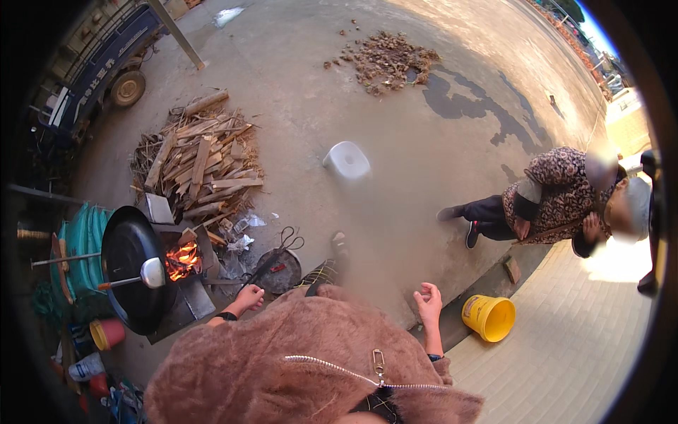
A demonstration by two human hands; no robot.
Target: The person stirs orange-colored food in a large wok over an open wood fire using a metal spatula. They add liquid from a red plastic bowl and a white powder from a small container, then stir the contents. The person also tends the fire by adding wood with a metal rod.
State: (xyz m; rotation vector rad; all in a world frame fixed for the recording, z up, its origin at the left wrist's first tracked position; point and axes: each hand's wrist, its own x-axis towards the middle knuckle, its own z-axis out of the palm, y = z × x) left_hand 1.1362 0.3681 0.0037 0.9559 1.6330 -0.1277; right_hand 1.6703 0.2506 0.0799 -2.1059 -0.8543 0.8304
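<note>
My left hand (250, 298) is beside the fire tongs (268, 263), its fingers curled; whether it touches their handle is unclear. To its left a large black wok (132, 265) stands by the stove, with a metal ladle (153, 273) lying across it. Flames (183, 261) burn in the stove's mouth. My right hand (428, 302) is raised on the other side of my brown fleecy coat (296, 360), fingers bent and apart, holding nothing. The nearest thing to it is a yellow bucket (488, 318) on its side or tilted.
Split firewood (201, 164) is heaped beyond the stove. A white plastic stool (348, 160) stands on the concrete ahead. Another person (556, 196) in a patterned jacket is at the right, near a tiled step (551, 328). A blue cargo vehicle (106, 69) is at upper left.
</note>
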